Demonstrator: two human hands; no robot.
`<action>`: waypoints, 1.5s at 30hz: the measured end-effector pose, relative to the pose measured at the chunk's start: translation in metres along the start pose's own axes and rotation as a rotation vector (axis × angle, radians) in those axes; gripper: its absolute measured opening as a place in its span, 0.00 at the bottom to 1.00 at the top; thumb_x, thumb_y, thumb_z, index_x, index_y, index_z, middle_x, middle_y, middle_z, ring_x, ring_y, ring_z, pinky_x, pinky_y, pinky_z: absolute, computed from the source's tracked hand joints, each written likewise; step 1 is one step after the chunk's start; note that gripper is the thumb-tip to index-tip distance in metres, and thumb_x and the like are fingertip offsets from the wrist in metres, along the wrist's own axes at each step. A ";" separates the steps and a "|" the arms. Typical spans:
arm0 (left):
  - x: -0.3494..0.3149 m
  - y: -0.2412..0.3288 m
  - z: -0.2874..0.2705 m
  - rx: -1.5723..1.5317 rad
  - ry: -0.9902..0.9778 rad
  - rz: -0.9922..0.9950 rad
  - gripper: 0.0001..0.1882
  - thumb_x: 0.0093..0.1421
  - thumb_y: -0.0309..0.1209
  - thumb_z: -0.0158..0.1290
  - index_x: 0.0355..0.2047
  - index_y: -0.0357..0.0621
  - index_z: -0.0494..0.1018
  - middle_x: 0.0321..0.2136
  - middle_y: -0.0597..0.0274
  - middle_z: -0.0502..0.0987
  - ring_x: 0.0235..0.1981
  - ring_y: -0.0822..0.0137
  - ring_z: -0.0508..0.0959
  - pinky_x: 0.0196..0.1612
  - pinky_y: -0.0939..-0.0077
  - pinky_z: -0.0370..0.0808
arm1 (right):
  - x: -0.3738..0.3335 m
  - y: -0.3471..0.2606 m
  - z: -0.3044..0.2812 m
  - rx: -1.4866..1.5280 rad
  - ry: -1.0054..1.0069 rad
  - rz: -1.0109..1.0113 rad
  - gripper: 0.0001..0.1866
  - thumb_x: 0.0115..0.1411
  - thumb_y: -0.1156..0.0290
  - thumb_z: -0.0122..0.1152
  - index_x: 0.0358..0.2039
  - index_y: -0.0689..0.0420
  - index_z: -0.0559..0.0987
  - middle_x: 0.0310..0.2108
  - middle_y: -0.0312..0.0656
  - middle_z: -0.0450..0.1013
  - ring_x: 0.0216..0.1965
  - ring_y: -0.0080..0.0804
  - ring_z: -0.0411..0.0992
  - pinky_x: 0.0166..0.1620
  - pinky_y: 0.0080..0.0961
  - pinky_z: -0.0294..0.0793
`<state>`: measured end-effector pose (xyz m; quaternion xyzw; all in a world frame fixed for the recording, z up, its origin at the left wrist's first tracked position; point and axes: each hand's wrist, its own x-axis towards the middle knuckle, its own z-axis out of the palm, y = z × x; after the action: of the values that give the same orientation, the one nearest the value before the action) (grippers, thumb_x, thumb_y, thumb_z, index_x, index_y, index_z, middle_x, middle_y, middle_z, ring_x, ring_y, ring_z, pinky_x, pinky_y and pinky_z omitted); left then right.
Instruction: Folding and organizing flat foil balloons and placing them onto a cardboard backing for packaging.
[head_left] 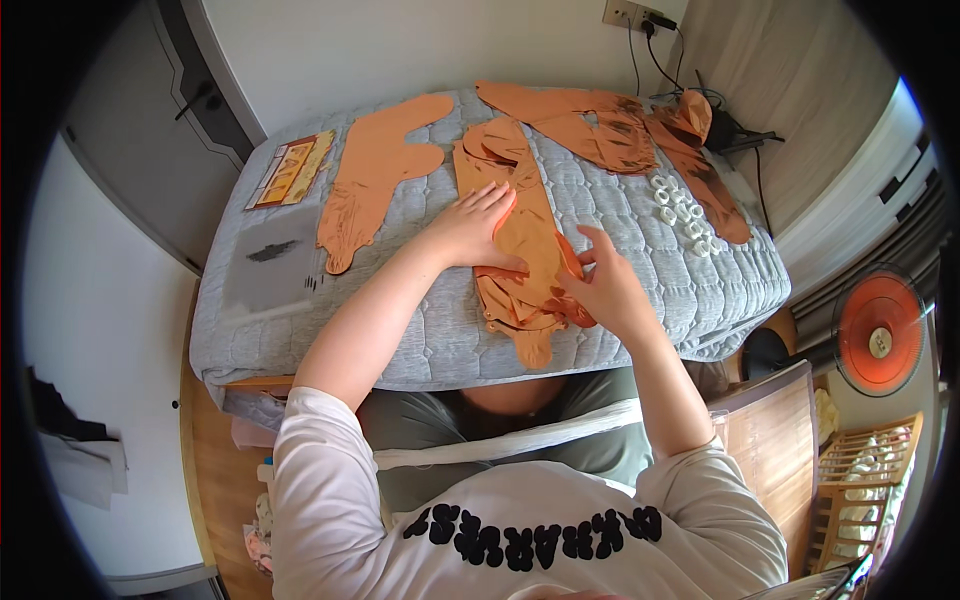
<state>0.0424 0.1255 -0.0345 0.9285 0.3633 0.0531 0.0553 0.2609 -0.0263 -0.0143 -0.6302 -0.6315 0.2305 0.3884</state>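
A flat, copper-orange foil balloon [528, 215] lies folded lengthwise on the bed in front of me, with a rounded tab at its near end. My left hand [478, 228] rests palm down on its left side, fingers stretched out over the foil and thumb pointing right. At the balloon's right edge, my right hand [608, 285] has its thumb and curled fingers at a raised fold, the index finger sticking up. Part of that grip is hidden by the hand itself. To the left lies another flat foil balloon [372, 170], spread out with rounded lobes.
More copper foil pieces [590, 125] lie at the far right, near black cables [735, 135]. Several small white rolls [685, 215] sit on the grey quilted bed [600, 205]. A clear plastic sleeve [270, 265] and a printed packet [290, 170] lie left. An orange fan [880, 330] stands right.
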 end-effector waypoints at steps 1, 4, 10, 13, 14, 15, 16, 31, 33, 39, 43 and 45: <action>0.000 -0.001 0.001 0.001 0.008 0.004 0.68 0.45 0.72 0.61 0.73 0.38 0.50 0.75 0.47 0.47 0.76 0.54 0.47 0.76 0.63 0.48 | -0.001 -0.002 -0.002 -0.040 -0.019 0.031 0.32 0.55 0.73 0.68 0.62 0.59 0.72 0.39 0.46 0.80 0.27 0.28 0.76 0.33 0.28 0.76; 0.000 -0.003 0.003 0.006 0.037 0.016 0.68 0.45 0.73 0.61 0.73 0.37 0.50 0.75 0.47 0.49 0.76 0.54 0.48 0.76 0.63 0.49 | -0.001 -0.009 -0.001 -0.160 0.061 0.018 0.27 0.56 0.72 0.66 0.58 0.60 0.75 0.33 0.46 0.81 0.28 0.29 0.77 0.34 0.29 0.76; 0.000 -0.004 0.004 -0.003 0.060 0.016 0.68 0.44 0.73 0.62 0.73 0.37 0.51 0.74 0.47 0.50 0.76 0.54 0.49 0.76 0.62 0.50 | 0.002 -0.026 0.005 0.115 0.023 0.002 0.19 0.60 0.73 0.64 0.52 0.63 0.79 0.39 0.45 0.82 0.38 0.32 0.81 0.43 0.26 0.78; 0.001 -0.004 0.004 -0.002 0.057 0.030 0.67 0.46 0.71 0.63 0.73 0.37 0.50 0.74 0.47 0.50 0.76 0.54 0.48 0.76 0.62 0.50 | 0.004 -0.021 0.005 0.549 -0.097 0.060 0.16 0.63 0.77 0.59 0.52 0.63 0.80 0.49 0.46 0.79 0.46 0.35 0.80 0.51 0.27 0.76; 0.001 -0.004 0.004 -0.002 0.058 0.027 0.67 0.46 0.71 0.63 0.73 0.37 0.50 0.74 0.47 0.50 0.76 0.54 0.48 0.76 0.62 0.50 | 0.006 -0.019 0.003 0.550 -0.100 0.059 0.16 0.63 0.77 0.59 0.52 0.63 0.80 0.49 0.46 0.79 0.46 0.35 0.80 0.51 0.27 0.76; 0.001 -0.005 0.004 -0.004 0.061 0.039 0.65 0.47 0.68 0.63 0.73 0.38 0.50 0.74 0.47 0.50 0.76 0.55 0.49 0.76 0.62 0.50 | 0.007 -0.017 -0.001 0.313 -0.181 -0.183 0.17 0.64 0.79 0.57 0.53 0.62 0.79 0.53 0.47 0.77 0.50 0.39 0.78 0.54 0.29 0.75; 0.001 -0.006 0.005 -0.007 0.063 0.051 0.63 0.49 0.66 0.63 0.74 0.39 0.49 0.74 0.47 0.50 0.76 0.55 0.49 0.76 0.62 0.49 | 0.009 -0.015 -0.004 0.072 -0.257 -0.419 0.18 0.65 0.80 0.54 0.55 0.62 0.79 0.56 0.48 0.75 0.53 0.43 0.76 0.57 0.32 0.73; 0.002 -0.007 0.009 0.012 0.050 0.025 0.60 0.52 0.58 0.64 0.74 0.41 0.47 0.75 0.47 0.49 0.76 0.53 0.49 0.76 0.61 0.50 | 0.030 0.011 -0.014 -0.370 -0.592 -0.649 0.19 0.68 0.70 0.54 0.58 0.48 0.80 0.70 0.39 0.63 0.73 0.43 0.57 0.73 0.59 0.43; 0.002 -0.007 0.007 0.027 0.029 0.017 0.62 0.51 0.62 0.62 0.75 0.41 0.46 0.75 0.48 0.49 0.76 0.54 0.49 0.76 0.62 0.49 | 0.029 0.011 -0.016 -0.339 -0.617 -0.634 0.18 0.68 0.69 0.55 0.57 0.46 0.81 0.70 0.38 0.63 0.73 0.43 0.57 0.73 0.63 0.43; 0.005 -0.009 0.009 0.045 0.027 0.029 0.63 0.52 0.65 0.61 0.75 0.40 0.45 0.75 0.47 0.48 0.76 0.54 0.48 0.76 0.63 0.48 | 0.022 0.010 -0.016 -0.372 -0.462 -0.678 0.17 0.67 0.71 0.54 0.55 0.48 0.82 0.66 0.42 0.67 0.72 0.41 0.59 0.74 0.57 0.36; 0.004 -0.019 0.017 0.090 0.069 0.061 0.63 0.53 0.64 0.61 0.75 0.39 0.44 0.75 0.46 0.48 0.76 0.54 0.48 0.76 0.63 0.49 | 0.027 0.008 -0.009 -0.276 -0.381 -0.638 0.15 0.68 0.71 0.55 0.53 0.50 0.82 0.58 0.44 0.73 0.63 0.42 0.67 0.72 0.54 0.48; 0.005 -0.016 0.015 0.075 0.058 0.063 0.64 0.52 0.67 0.60 0.74 0.38 0.44 0.75 0.46 0.48 0.76 0.54 0.48 0.76 0.63 0.48 | 0.031 0.012 -0.007 -0.287 -0.337 -0.641 0.15 0.68 0.70 0.56 0.52 0.51 0.82 0.55 0.44 0.74 0.60 0.42 0.70 0.70 0.52 0.52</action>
<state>0.0379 0.1395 -0.0513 0.9389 0.3372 0.0683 0.0081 0.2771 0.0038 -0.0129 -0.4023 -0.8772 0.1071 0.2393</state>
